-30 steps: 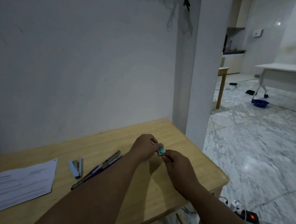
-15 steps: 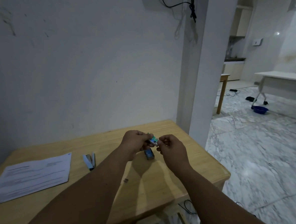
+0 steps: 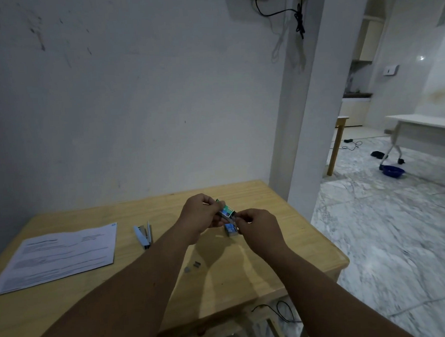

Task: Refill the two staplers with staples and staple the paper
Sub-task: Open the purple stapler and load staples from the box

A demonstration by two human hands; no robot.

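Both hands meet above the middle of the wooden table point(image 3: 286, 245). My left hand point(image 3: 202, 214) grips a small green and blue staple box point(image 3: 226, 211), and my right hand point(image 3: 259, 227) pinches the box's right end. A second, blue staple box point(image 3: 231, 230) lies on the table just below them. A small light-blue stapler point(image 3: 143, 235) lies swung apart to the left. Printed paper point(image 3: 60, 256) rests at the far left. The other stapler is hidden by my left forearm.
Loose bits of staples point(image 3: 193, 266) lie on the table between my forearms. The table stands against a white wall, with a pillar point(image 3: 308, 137) at its right rear corner. To the right is marble floor with cables and a blue bowl point(image 3: 393, 171).
The view has tilted and shifted right. Both hands lifted the green staple box off the table and moved it back a little. The dark long stapler slipped out of sight under my left forearm.
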